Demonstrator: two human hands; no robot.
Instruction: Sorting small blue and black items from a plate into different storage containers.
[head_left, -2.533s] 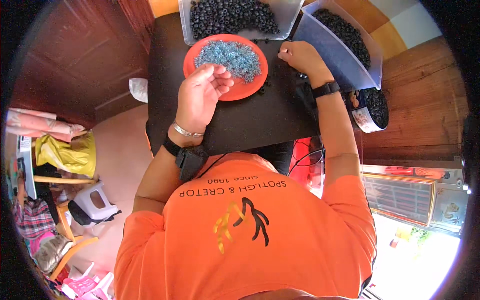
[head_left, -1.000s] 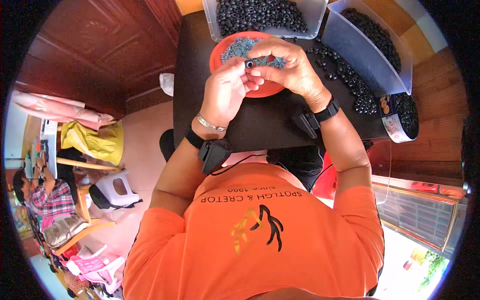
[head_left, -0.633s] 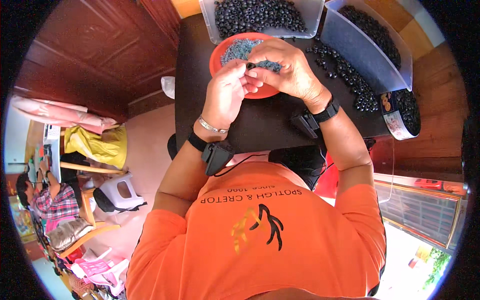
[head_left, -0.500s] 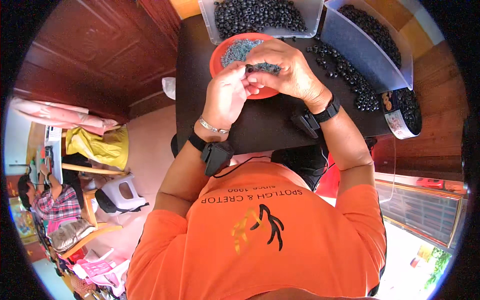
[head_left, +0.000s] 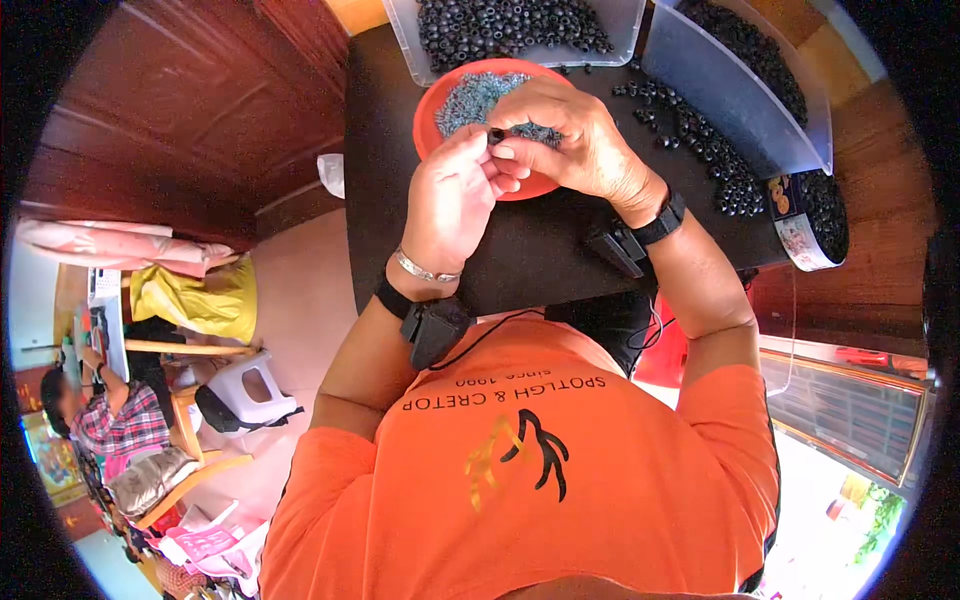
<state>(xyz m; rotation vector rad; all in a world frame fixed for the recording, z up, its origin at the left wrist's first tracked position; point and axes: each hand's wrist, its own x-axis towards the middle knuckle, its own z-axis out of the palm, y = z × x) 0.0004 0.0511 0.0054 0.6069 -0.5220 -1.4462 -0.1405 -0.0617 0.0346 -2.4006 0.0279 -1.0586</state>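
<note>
A small, round black hollow part (head_left: 496, 135) is pinched between the thumb and fingertips of my left hand (head_left: 452, 195). Against it press the curled thumb and forefinger of my right hand (head_left: 580, 135), meeting the left fingertips. Both hands are over the near side of a red-orange bowl (head_left: 428, 112), which holds many small grey-blue metallic pieces (head_left: 475, 100). My fingers hide part of the bowl and whatever detail sits inside the black part.
Behind the bowl, a clear tub (head_left: 403, 45) holds similar black parts. Another translucent bin (head_left: 715, 95) stands at the right. Loose black parts (head_left: 695, 150) lie beside it on the dark table (head_left: 385, 110), near a round tin (head_left: 800, 240). A person (head_left: 115, 410) sits far left.
My fingers have shifted slightly around the black part, its opening now turned less toward me. The whole view has moved a little; both hands stay above the bowl.
</note>
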